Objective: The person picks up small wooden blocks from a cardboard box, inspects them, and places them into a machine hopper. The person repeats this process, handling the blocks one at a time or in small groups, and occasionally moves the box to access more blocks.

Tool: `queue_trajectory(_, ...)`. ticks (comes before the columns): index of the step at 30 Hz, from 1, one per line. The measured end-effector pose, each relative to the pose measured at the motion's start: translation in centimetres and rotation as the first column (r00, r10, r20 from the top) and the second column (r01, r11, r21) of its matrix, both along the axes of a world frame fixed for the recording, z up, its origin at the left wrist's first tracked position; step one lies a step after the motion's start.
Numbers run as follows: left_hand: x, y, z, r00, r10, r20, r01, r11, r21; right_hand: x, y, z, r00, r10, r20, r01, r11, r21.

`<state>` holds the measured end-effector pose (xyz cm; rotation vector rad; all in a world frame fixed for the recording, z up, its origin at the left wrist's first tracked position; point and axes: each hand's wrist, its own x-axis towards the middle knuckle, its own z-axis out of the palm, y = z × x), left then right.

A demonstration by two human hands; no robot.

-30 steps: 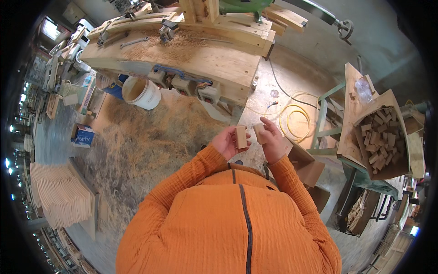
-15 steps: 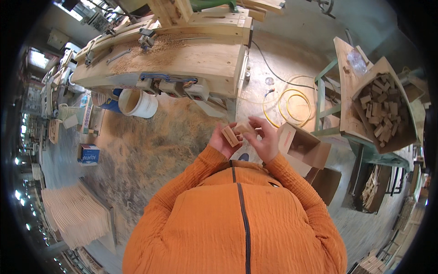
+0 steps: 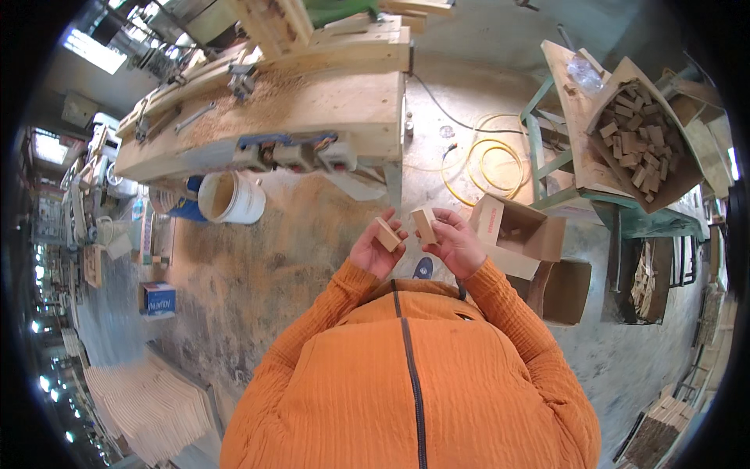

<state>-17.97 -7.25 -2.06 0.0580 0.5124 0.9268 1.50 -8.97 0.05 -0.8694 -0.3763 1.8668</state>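
Both my hands are raised in front of my chest, a small gap between them. My left hand point(image 3: 373, 254) is closed around a small pale wooden block point(image 3: 387, 234), fingers curled behind it. In my right hand point(image 3: 455, 245) another wooden block point(image 3: 424, 225) is pinched between thumb and fingers, its long side tipped upward. The two blocks are apart and look alike in size. Just right of my right hand, an open cardboard box point(image 3: 539, 236) stands on the floor with a few wooden pieces inside.
A wooden workbench point(image 3: 336, 102) strewn with sawdust and a wrench point(image 3: 195, 116) lies ahead. At right, a box of many wooden blocks point(image 3: 637, 141) sits on a green-legged table point(image 3: 558, 86). A white bucket point(image 3: 242, 202), yellow hose point(image 3: 512, 168), second carton point(image 3: 569, 293) and stacked boards point(image 3: 148, 406) surround me.
My hands have drawn apart, and the two blocks, close together before, are now separated. The block in my right hand has turned more upright. The view has shifted slightly.
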Motion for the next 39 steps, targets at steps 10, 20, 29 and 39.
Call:
queue_trajectory(10,-4.6,-5.6,-2.9,0.998,-0.052,-0.028,0.056,0.991,0.122,-5.6,-4.9,-1.3,0.935,-0.009,0.354,-0.089,0.962,0.26)
queue_trajectory(20,-2.6,-8.3,-3.6,0.967,-0.012,-0.253,0.071,0.971,0.226,-5.3,-8.0,-2.0,0.636,-0.224,0.738,-0.206,0.873,0.443)
queue_trajectory(29,5.4,-7.0,-1.6,0.903,-0.06,-0.426,0.144,0.976,0.166,4.2,-6.7,-1.5,0.547,-0.11,0.83,-0.403,0.834,0.376)
queue_trajectory(39,19.4,-3.4,-0.2,0.928,-0.181,-0.326,0.281,0.914,0.292,38.9,-3.0,1.3,-0.308,-0.628,0.714,0.401,0.595,0.696)
